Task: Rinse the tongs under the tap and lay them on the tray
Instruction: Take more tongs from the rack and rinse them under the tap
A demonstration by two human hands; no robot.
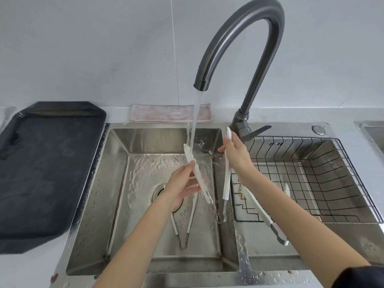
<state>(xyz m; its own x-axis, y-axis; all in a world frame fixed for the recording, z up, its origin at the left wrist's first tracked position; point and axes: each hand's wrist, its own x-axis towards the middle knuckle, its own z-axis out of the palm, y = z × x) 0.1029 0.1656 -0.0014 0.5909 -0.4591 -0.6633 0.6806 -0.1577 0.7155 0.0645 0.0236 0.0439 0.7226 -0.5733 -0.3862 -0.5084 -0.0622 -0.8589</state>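
Both hands hold one pair of white tongs [207, 193] spread wide over the left sink basin. My left hand [182, 187] grips the left arm, whose tip sits in the running water under the dark tap [239, 36]. My right hand [234, 152] grips the right arm, its tip pointing up. The metal hinge hangs low between them. A second pair of tongs [184, 227] lies on the basin floor by the drain. A third pair [261, 213] rests in the wire basket. The black tray [47, 169] lies on the counter at the left.
A steel double sink [116, 204] fills the middle; water ripples over its left basin. A black wire basket [324, 169] sits in the right basin. A pink cloth [166, 116] lies folded behind the sink. The tap's lever [257, 130] points right.
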